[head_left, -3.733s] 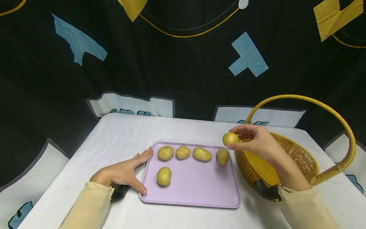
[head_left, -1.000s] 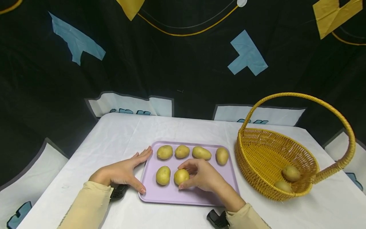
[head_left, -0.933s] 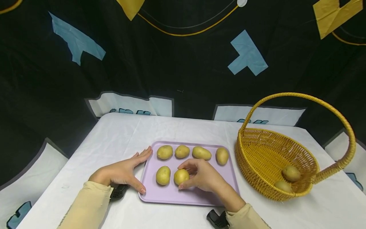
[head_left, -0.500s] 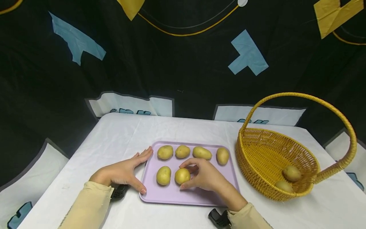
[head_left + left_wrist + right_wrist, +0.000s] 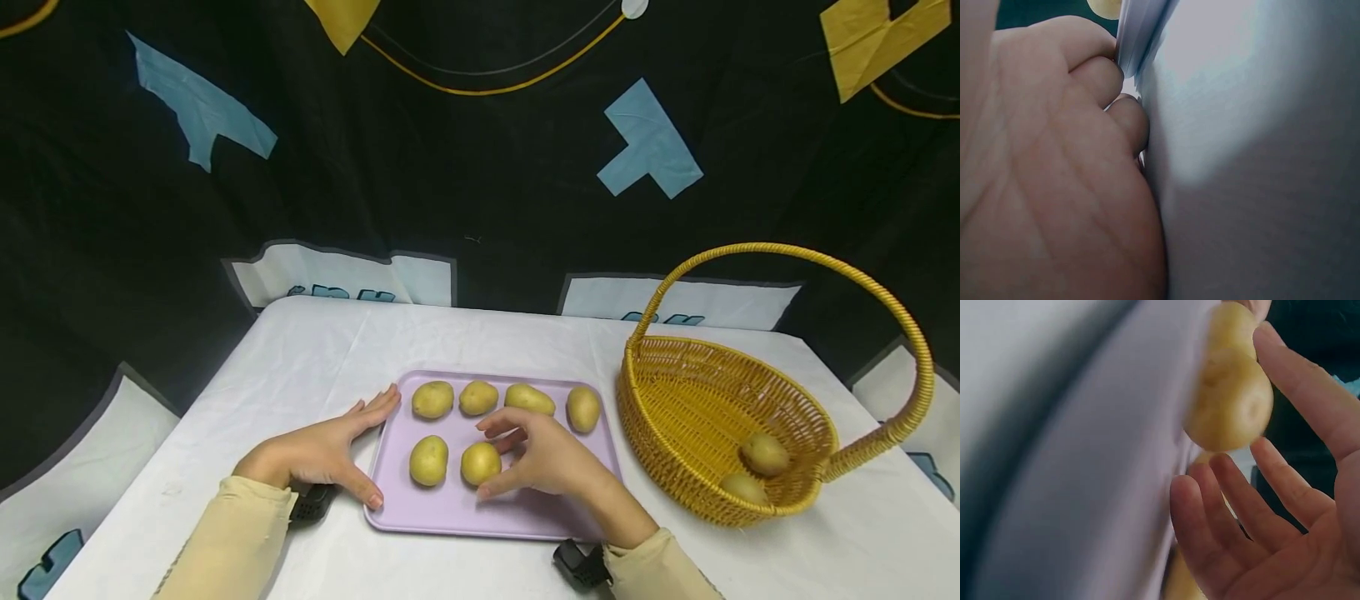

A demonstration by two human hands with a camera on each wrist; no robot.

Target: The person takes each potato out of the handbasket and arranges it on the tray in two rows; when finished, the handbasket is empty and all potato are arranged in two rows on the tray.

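Note:
A lilac tray (image 5: pixel 540 508) lies on the table with several potatoes on it. Along its far side runs a row of potatoes, one of them an elongated potato (image 5: pixel 529 398) beside my right fingers. Nearer me sit two more: a left front potato (image 5: pixel 429 461) and a round potato (image 5: pixel 480 463). My right hand (image 5: pixel 551 454) is spread around the round potato, with fingers loosely bent; in the right wrist view the fingers (image 5: pixel 1235 500) stand apart from it. My left hand (image 5: pixel 322 450) lies against the tray's left edge, thumb and fingers stretched out, touching the rim (image 5: pixel 1141 37).
A yellow wicker basket (image 5: pixel 652 442) with a tall arched handle (image 5: pixel 780 247) stands right of the tray. Two potatoes (image 5: pixel 765 454) lie inside it. White cloth (image 5: pixel 315 350) covers the table, and a dark curtain hangs behind.
My right hand carried the round potato from beside the basket to the tray's front row. In the last half second its fingers loosened and drew slightly right. The left hand stayed put.

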